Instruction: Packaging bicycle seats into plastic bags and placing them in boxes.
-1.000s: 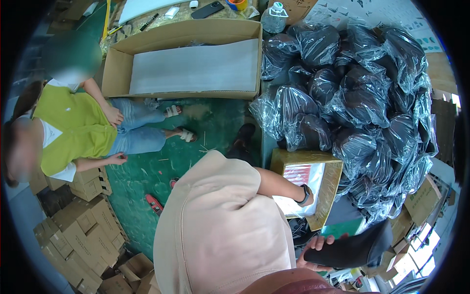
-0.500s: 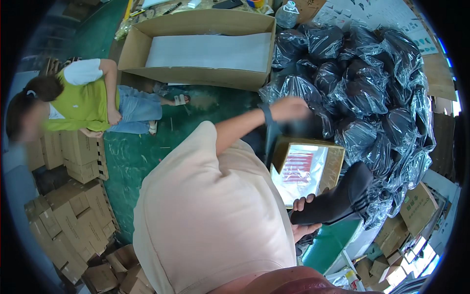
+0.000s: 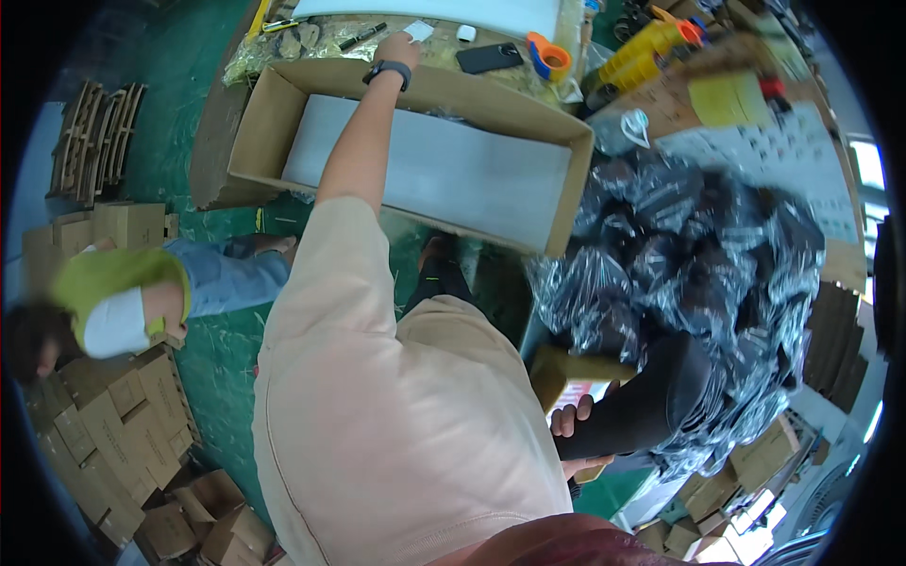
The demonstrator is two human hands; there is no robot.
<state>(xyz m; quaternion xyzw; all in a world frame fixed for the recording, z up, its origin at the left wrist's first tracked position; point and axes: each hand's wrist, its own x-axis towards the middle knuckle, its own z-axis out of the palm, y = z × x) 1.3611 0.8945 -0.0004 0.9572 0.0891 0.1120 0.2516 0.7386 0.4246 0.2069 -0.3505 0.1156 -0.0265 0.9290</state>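
Observation:
My left hand (image 3: pixel 400 47), with a dark watch at its wrist, is stretched over the far side of the large open carton to the work table. Its fingers close on a small white card (image 3: pixel 419 31) lying there. At the lower right, my right hand (image 3: pixel 572 416) is wrapped round the shaft of a black boot (image 3: pixel 651 401), whose far end reaches the plastic-wrapped pile. Part of this hand is hidden behind the boot. A white sheet (image 3: pixel 434 160) lines the inside of the carton (image 3: pixel 255 141).
A pile of black items in clear plastic bags (image 3: pixel 698 255) stands at right, a small carton (image 3: pixel 566 368) before it. On the table (image 3: pixel 340 61) lie a phone (image 3: pixel 490 58), a marker (image 3: pixel 363 37) and an orange tape dispenser (image 3: pixel 548 58). A co-worker (image 3: pixel 123 292) bends near stacked cartons (image 3: pixel 132 415).
My left hand has gone from the plastic-bagged pile to the far table and the white card. My right hand keeps the boot. The co-worker has bent down, and my view has shifted.

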